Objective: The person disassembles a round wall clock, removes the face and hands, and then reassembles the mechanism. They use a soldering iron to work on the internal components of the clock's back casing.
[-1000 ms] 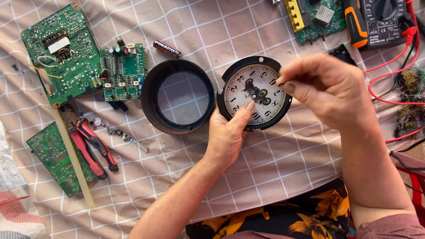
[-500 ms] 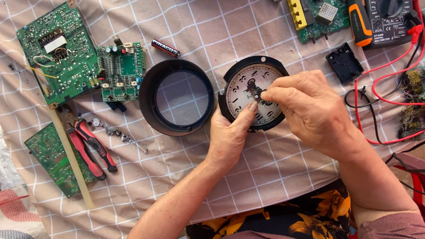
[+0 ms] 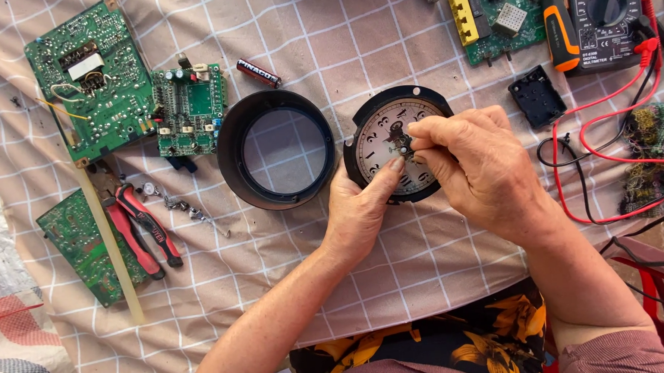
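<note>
Two hands are working on a round clock face with a black rim (image 3: pixel 381 143), which is lying near the middle of the checked cloth (image 3: pixel 439 256). Your left hand (image 3: pixel 359 208) is resting against the lower edge of the clock, and its thumb is pressing on the pale dial. Your right hand (image 3: pixel 477 165) is lying over the right side of the clock, with its fingertips (image 3: pixel 418 139) pinched close together at the small dark hands in the middle of the dial. I cannot tell just what they are gripping there.

Just beside the clock, on its left, a round black cover with a clear window (image 3: pixel 277 149) is lying flat. Two green circuit boards (image 3: pixel 130 87) are sitting toward the far left corner of the cloth, with a small black battery (image 3: pixel 258 73) near them. Red-handled pliers (image 3: pixel 143 228) are lying near the left edge. At the far right corner a black meter with a round dial (image 3: pixel 607 18) is sitting, and its red wires (image 3: pixel 606 145) are looping down the right side.
</note>
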